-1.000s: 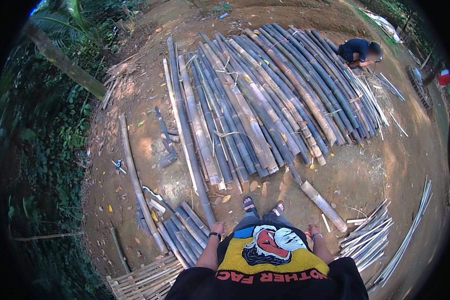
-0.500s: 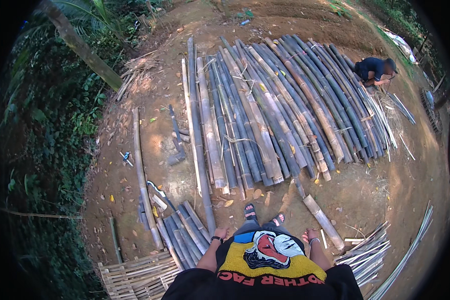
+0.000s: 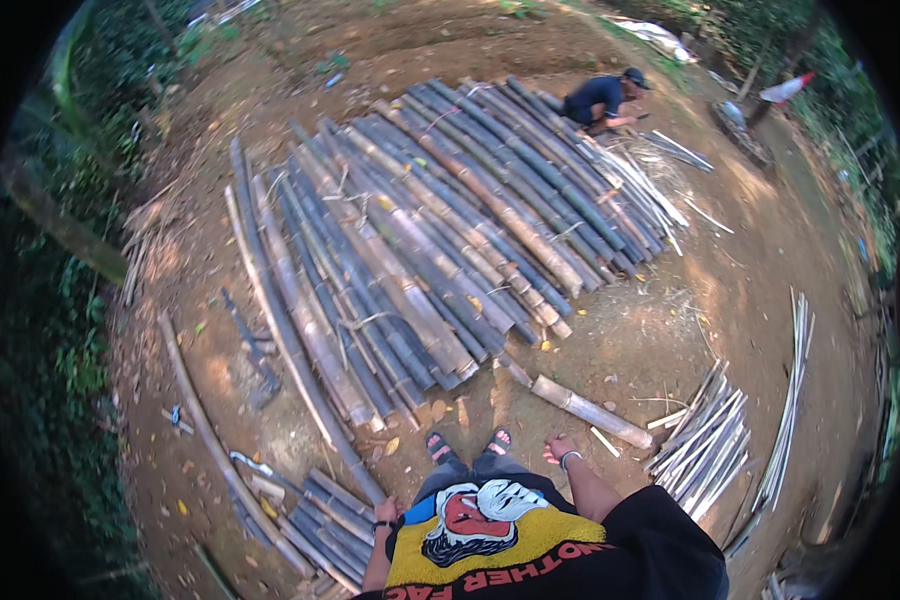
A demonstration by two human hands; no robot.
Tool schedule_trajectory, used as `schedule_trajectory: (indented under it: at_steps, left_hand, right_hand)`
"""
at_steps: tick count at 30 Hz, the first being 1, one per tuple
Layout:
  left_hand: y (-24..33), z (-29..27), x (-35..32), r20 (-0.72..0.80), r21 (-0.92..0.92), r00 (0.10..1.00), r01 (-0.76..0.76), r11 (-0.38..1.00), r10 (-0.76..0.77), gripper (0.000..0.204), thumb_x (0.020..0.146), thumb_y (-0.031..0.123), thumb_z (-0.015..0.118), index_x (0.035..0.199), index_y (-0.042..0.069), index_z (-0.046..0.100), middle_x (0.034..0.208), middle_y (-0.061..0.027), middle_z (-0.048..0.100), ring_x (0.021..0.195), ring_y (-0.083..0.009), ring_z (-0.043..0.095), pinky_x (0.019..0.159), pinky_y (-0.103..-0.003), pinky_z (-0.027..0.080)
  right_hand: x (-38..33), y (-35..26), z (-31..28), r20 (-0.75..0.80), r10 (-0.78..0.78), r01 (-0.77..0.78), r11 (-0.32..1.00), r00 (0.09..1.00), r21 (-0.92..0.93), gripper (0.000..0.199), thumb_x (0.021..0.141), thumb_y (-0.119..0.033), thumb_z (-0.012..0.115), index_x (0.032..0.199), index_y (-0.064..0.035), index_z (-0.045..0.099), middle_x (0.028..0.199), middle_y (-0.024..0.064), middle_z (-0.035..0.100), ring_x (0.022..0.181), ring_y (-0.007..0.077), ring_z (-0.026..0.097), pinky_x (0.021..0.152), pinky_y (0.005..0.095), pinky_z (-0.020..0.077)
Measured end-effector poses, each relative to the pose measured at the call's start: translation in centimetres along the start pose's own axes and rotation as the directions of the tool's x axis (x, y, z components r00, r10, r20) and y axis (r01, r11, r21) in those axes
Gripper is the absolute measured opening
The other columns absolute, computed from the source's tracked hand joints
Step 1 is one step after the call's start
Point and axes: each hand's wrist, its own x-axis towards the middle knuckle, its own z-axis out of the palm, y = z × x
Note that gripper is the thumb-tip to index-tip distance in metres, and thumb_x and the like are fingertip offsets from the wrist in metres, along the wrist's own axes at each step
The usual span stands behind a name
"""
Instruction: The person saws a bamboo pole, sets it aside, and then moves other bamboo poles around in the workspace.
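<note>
My left hand [image 3: 386,510], with a dark band at its wrist, is beside my waist. In the picture it lies by the near end of a long dark bamboo pole [image 3: 355,468]; whether it touches the pole is unclear. My right hand [image 3: 560,448], with a pale band at the wrist, is held out in front of me, its fingers loosely curled and nothing visible in them. Nearest to it in view is a short thick bamboo piece [image 3: 592,411] on the ground. Beyond my sandalled feet lies a wide row of bamboo poles [image 3: 440,240], tied in places with cord.
A person [image 3: 600,102] crouches at the row's far right end, beside pale split strips [image 3: 640,185]. Cut bamboo slats [image 3: 705,440] are heaped at right. Shorter poles [image 3: 325,525] lie at near left. A long-handled tool [image 3: 250,345] rests on the soil; dense plants border the left.
My view has turned to the right, so the bamboo row sits further left and slanted. My right hand has risen forward, away from my side. The crouching person remains at the row's far end.
</note>
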Motion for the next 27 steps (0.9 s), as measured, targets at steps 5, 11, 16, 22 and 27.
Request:
schedule_trajectory:
  at_steps: [5, 11, 16, 22, 27]
  left_hand:
    - [-3.8, -0.3, 7.6, -0.016, 0.254, 1.000, -0.017, 0.967, 0.022, 0.039, 0.082, 0.030, 0.069, 0.086, -0.008, 0.073, 0.085, -0.0170, 0.075, 0.072, -0.0254, 0.072, 0.068, -0.039, 0.055]
    - [-2.7, 0.0, 10.1, -0.089, 0.492, 0.964, -0.176, 0.852, 0.251, 0.035, 0.084, 0.032, 0.068, 0.083, -0.003, 0.072, 0.081, -0.0150, 0.072, 0.069, -0.0233, 0.068, 0.065, -0.038, 0.052]
    - [1.8, 0.3, 7.4, 0.082, 0.447, 0.969, -0.244, 0.861, 0.232, 0.029, 0.085, 0.028, 0.069, 0.080, 0.000, 0.071, 0.071, -0.0121, 0.068, 0.062, -0.0216, 0.063, 0.060, -0.038, 0.050]
    - [6.1, 1.7, 2.4, 0.118, 0.442, 0.978, -0.209, 0.872, 0.174, 0.028, 0.084, 0.023, 0.071, 0.086, -0.004, 0.068, 0.073, -0.0117, 0.068, 0.059, -0.0236, 0.064, 0.054, -0.037, 0.051]
    - [-0.4, -0.4, 9.0, 0.082, 0.050, 0.995, -0.060, 0.997, 0.056, 0.029, 0.083, 0.023, 0.072, 0.087, -0.005, 0.066, 0.076, -0.0128, 0.068, 0.061, -0.0257, 0.067, 0.057, -0.038, 0.055]
  right_hand:
    - [-0.5, 1.1, -0.8, -0.027, 0.018, -0.019, 1.000, 0.999, -0.014, 0.025, 0.090, -0.023, 0.068, 0.110, -0.0098, 0.062, 0.092, 0.0052, 0.068, 0.069, 0.0166, 0.070, 0.055, 0.0323, 0.0576]
    - [-1.7, 2.3, -0.8, -0.161, -0.005, 0.026, 0.992, 0.987, 0.124, 0.024, 0.087, -0.024, 0.070, 0.093, -0.0007, 0.070, 0.077, 0.0110, 0.071, 0.061, 0.0192, 0.071, 0.048, 0.0326, 0.0561]
    - [-1.3, 3.0, -0.1, -0.154, -0.001, 0.018, 0.994, 0.988, 0.110, 0.026, 0.087, -0.024, 0.070, 0.101, -0.0019, 0.068, 0.084, 0.0120, 0.073, 0.063, 0.0199, 0.071, 0.048, 0.0323, 0.0561]
    - [-1.8, 5.0, -0.9, -0.149, 0.055, -0.024, 0.979, 0.987, 0.202, 0.024, 0.089, -0.021, 0.069, 0.106, -0.0071, 0.061, 0.090, 0.0092, 0.070, 0.065, 0.0179, 0.071, 0.051, 0.0320, 0.0572]
    - [-2.1, 3.3, 0.6, -0.157, 0.014, 0.003, 0.994, 0.988, 0.111, 0.023, 0.088, -0.019, 0.070, 0.104, -0.0071, 0.061, 0.089, 0.0094, 0.070, 0.066, 0.0187, 0.072, 0.051, 0.0334, 0.0579]
